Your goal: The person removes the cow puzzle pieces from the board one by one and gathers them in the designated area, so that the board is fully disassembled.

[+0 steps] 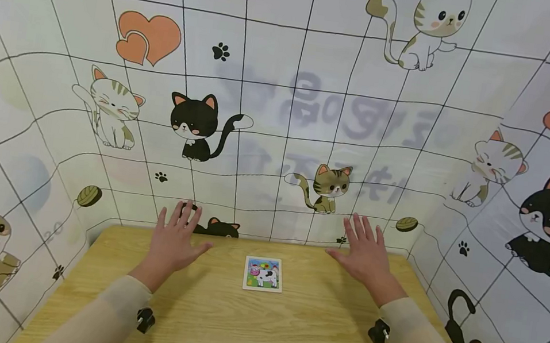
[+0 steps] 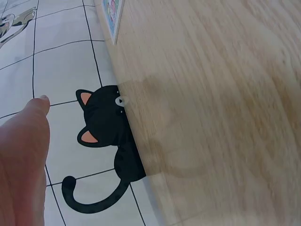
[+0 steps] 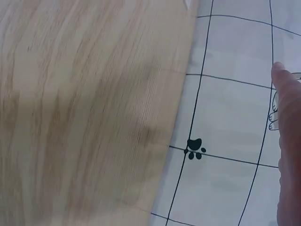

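Note:
A small square picture puzzle (image 1: pixel 264 274) with a white border and a cartoon cow lies flat on the wooden table, between the two hands and apart from both. To its left, the left hand (image 1: pixel 173 245) is raised over the table's far part, fingers spread and straight, holding nothing. The right hand (image 1: pixel 363 253) mirrors it on the other side, likewise spread and holding nothing. In the left wrist view, a strip of the puzzle (image 2: pixel 113 19) shows at the top, with part of the left hand (image 2: pixel 23 160) at the edge. Part of the right hand (image 3: pixel 289 141) appears in the right wrist view.
The wooden table (image 1: pixel 253 337) ends against a white grid-patterned curtain (image 1: pixel 268 107) printed with cats, hearts and paws, which also encloses both sides. A small black device (image 1: pixel 146 320) sits at the left wrist, another black device (image 1: pixel 379 332) at the right.

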Demonstrator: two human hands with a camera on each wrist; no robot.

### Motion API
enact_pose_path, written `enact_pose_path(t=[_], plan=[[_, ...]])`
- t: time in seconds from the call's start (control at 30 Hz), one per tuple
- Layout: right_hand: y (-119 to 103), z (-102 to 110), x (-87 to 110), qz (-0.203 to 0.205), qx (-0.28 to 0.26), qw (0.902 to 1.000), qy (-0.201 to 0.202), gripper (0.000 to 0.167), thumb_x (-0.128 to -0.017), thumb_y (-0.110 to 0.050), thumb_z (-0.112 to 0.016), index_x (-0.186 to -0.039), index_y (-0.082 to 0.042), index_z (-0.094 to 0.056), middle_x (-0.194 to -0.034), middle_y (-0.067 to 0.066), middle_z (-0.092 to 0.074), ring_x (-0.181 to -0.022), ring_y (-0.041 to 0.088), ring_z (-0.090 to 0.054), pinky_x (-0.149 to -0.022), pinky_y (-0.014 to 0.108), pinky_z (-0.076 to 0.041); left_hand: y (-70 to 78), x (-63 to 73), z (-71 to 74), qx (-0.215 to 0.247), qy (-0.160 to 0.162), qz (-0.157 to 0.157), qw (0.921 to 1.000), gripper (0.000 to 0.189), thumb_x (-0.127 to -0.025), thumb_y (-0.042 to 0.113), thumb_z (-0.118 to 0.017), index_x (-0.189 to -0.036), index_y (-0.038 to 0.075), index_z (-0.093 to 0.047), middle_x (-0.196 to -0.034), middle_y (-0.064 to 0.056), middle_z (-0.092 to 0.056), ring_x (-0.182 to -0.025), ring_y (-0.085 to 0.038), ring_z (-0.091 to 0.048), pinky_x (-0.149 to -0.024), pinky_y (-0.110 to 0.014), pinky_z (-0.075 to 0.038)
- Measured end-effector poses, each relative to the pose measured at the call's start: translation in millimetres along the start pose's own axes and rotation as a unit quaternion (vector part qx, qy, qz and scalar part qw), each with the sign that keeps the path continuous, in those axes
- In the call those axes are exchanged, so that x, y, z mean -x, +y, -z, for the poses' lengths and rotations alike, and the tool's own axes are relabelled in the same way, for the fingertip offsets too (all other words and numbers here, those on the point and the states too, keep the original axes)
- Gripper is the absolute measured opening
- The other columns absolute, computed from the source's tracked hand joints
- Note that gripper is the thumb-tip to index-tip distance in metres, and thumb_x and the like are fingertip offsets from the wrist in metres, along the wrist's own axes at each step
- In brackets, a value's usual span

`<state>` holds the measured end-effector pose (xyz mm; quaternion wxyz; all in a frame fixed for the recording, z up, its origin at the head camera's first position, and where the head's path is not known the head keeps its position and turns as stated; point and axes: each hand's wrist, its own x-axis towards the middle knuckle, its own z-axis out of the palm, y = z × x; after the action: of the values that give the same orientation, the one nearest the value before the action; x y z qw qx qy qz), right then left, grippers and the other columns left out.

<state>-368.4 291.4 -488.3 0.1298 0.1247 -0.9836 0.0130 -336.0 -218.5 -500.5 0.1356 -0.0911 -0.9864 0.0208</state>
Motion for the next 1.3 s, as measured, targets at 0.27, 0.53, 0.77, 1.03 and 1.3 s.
enact_pose_path(t=[0.27,0.53,0.77,1.03,1.3], plan=[[-18,-10,9.9,0.019,-0.021,0.9996,0.002,0.108,-0.102,-0.08,-0.055,-0.177,-0.008,-0.025,-0.183,0.02,-0.017,-0.169,0.043,-0.01,-0.133,0.067,-0.007,16.7,2.5,-10.5,0.027,0.011,-0.008,0.9996,0.105,-0.102,0.079,-0.057,-0.176,0.011,-0.029,-0.183,-0.019,-0.019,-0.168,-0.042,-0.018,-0.132,-0.07,-0.01],[-42,-24,14.9,0.055,-0.045,0.9972,0.022,0.101,-0.1,-0.071,-0.068,-0.171,-0.005,-0.04,-0.176,0.022,-0.036,-0.163,0.047,-0.03,-0.131,0.066,-0.023,32.5,4.7,-23.3,0.044,0.02,-0.024,0.9986,0.101,-0.102,0.078,-0.059,-0.175,0.013,-0.034,-0.181,-0.02,-0.026,-0.166,-0.042,-0.027,-0.13,-0.07,-0.019],[-60,-26,14.0,0.082,-0.094,0.992,0.021,0.094,-0.1,-0.066,-0.073,-0.167,-0.006,-0.048,-0.172,0.021,-0.044,-0.157,0.047,-0.04,-0.125,0.067,-0.034,45.7,6.5,-31.9,0.076,0.023,-0.039,0.9961,0.097,-0.103,0.074,-0.062,-0.173,0.012,-0.039,-0.178,-0.02,-0.032,-0.163,-0.043,-0.032,-0.129,-0.067,-0.027],[-72,-35,12.1,0.105,-0.154,0.9825,0.008,0.086,-0.099,-0.056,-0.081,-0.164,-0.007,-0.053,-0.169,0.02,-0.048,-0.153,0.047,-0.046,-0.121,0.068,-0.04,58.3,6.3,-38.3,0.122,0.012,-0.065,0.9903,0.096,-0.099,0.069,-0.072,-0.17,0.012,-0.044,-0.175,-0.017,-0.04,-0.161,-0.04,-0.037,-0.13,-0.066,-0.025],[-83,-43,11.7,0.107,-0.176,0.9784,-0.017,0.09,-0.099,-0.062,-0.077,-0.166,-0.008,-0.05,-0.17,0.019,-0.047,-0.155,0.046,-0.044,-0.122,0.068,-0.039,67.8,6.6,-51.4,0.183,0.003,-0.078,0.98,0.095,-0.097,0.063,-0.078,-0.165,0.005,-0.048,-0.169,-0.02,-0.047,-0.156,-0.043,-0.044,-0.125,-0.068,-0.034]])
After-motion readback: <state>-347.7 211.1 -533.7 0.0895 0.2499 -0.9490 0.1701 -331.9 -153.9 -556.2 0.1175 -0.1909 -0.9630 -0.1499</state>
